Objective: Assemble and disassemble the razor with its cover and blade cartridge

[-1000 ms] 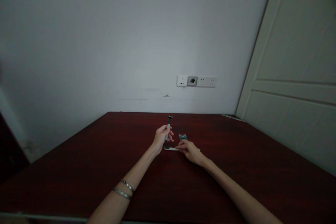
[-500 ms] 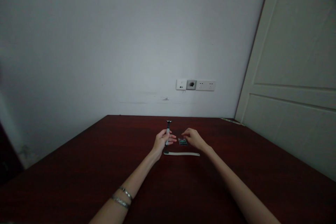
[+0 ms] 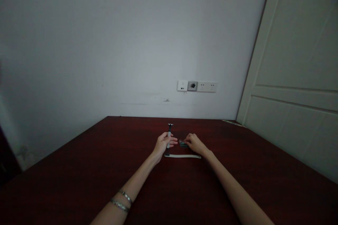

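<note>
My left hand (image 3: 161, 145) is closed round the pale handle of a razor (image 3: 169, 135), which stands upright with its dark neck and T-shaped head pointing away from me. My right hand (image 3: 194, 142) reaches down over a small clear case (image 3: 182, 143) with dark contents, its fingertips pinched together at the case's right side. Whether those fingers grip the case or something in it is too small to tell. Nearer me lies a long, slim white strip (image 3: 183, 156) with a dark left end, flat below both hands.
The dark red-brown table (image 3: 105, 161) runs back to a pale wall (image 3: 79, 59). Wall sockets (image 3: 196, 86) sit above its back edge. At the right stands a pale panelled door (image 3: 295, 77). Two bracelets (image 3: 121, 202) circle my left forearm.
My right hand has come down and slightly left, its fingers now over the clear case. My left hand keeps the razor in nearly the same place.
</note>
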The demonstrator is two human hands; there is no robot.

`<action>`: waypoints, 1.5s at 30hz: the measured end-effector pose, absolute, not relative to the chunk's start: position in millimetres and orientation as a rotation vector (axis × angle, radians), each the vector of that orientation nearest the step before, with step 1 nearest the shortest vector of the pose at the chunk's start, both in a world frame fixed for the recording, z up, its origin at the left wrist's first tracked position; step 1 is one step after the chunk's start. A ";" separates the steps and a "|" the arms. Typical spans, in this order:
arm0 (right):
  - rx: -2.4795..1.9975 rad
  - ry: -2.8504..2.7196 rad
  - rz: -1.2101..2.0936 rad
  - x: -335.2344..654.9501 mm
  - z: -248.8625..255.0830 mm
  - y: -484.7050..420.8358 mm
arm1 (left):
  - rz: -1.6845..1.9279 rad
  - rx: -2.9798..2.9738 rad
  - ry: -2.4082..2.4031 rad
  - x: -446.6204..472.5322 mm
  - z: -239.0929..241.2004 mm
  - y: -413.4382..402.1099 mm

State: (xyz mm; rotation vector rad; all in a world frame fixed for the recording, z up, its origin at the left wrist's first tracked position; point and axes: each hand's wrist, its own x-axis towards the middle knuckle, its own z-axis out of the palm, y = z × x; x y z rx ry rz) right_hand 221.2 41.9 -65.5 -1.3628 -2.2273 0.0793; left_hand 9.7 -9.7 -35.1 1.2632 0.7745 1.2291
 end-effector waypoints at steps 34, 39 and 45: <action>-1.307 -2.095 0.309 219.5 -63.2 44.4 | 1.344 1.242 0.734 10.7 -39.4 -6.9; -1.309 -2.010 0.434 219.8 -56.0 41.8 | 1.383 1.261 0.736 12.9 -37.8 -6.1; -1.183 -1.899 0.619 216.2 -38.5 35.5 | 1.394 1.290 0.767 14.0 -37.0 -6.0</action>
